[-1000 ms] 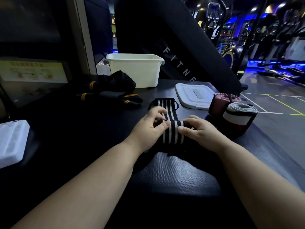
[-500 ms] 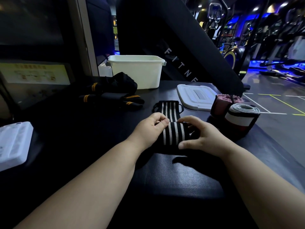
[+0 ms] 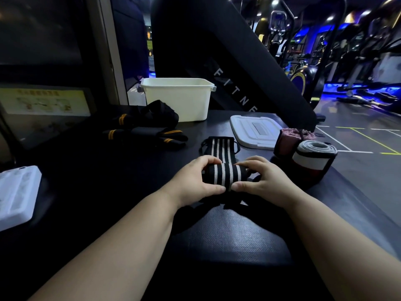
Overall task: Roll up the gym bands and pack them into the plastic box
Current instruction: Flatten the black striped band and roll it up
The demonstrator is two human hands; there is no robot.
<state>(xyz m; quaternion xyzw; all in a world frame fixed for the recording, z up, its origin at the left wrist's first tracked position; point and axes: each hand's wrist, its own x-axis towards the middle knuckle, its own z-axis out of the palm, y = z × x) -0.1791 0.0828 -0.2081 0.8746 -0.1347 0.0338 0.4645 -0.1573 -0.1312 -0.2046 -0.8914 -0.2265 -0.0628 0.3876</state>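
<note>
Two hands hold the striped band (image 3: 224,174), half rolled, on the mat (image 3: 227,235) close before the person. Its loose tail lies flat, pointing toward the box (image 3: 178,101) well beyond. The left hand (image 3: 194,182) and right hand (image 3: 263,181) each curl their fingers over the top of the roll, with thumbs pressed against its near side, tips almost meeting. It looks light, soft and springy (woven elastic, probably), so the roll would likely slacken if released. Best held at both ends, pressure even, tail kept taut. Two finished rolls (image 3: 312,164) stand just right of the right hand.
</note>
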